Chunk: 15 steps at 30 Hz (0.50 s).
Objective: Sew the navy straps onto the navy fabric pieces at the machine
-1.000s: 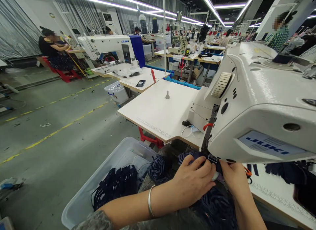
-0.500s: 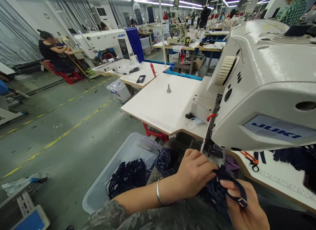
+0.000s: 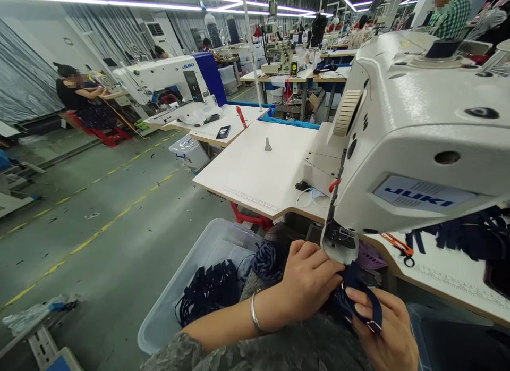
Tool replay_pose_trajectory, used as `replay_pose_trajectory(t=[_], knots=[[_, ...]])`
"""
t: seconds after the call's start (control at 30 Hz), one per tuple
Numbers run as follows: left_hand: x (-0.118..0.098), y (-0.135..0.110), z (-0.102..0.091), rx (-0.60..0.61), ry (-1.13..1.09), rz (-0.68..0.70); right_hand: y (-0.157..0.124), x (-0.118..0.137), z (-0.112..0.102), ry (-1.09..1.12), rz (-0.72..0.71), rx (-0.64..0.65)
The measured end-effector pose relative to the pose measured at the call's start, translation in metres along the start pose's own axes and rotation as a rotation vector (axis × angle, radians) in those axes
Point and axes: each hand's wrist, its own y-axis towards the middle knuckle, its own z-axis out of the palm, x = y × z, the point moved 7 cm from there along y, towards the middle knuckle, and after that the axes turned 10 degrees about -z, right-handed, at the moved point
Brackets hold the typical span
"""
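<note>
My left hand (image 3: pixel 306 281) has its fingers curled round a bundle of dark navy straps (image 3: pixel 342 303) in my lap, just below the needle end of the white Juki sewing machine (image 3: pixel 414 142). My right hand (image 3: pixel 384 331) pinches one navy strap (image 3: pixel 368 306) that loops over its fingers and ends in a small metal ring. A silver bangle circles my left wrist. The needle area (image 3: pixel 338 241) sits just above both hands.
A clear plastic bin (image 3: pixel 187 286) with more navy straps stands at my left knee. The white work table (image 3: pixel 258 171) carries a thread stand post. More navy straps (image 3: pixel 474 235) and orange snips (image 3: pixel 396 246) lie on the table at right. Other people sit at machines beyond.
My hands came away from under the presser foot and down toward my lap. My right hand pulled a strap out and now holds it looped over its fingers.
</note>
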Motion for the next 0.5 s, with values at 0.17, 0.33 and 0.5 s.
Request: replay_pose_trajectory(t=[0.17,0.33,0.5], knots=[[0.001,-0.001,0.001,0.019,-0.018,0.017,-0.001,-0.003,-0.003,0.082,0.048,-0.038],[0.021,-0.040,0.046,0.344,-0.139,0.166,-0.003,-0.029,-0.004,0.259,0.747,-0.221],[0.069,-0.118,0.110,0.549,-0.176,-0.110,0.006,-0.017,-0.011,0.371,0.984,-0.474]])
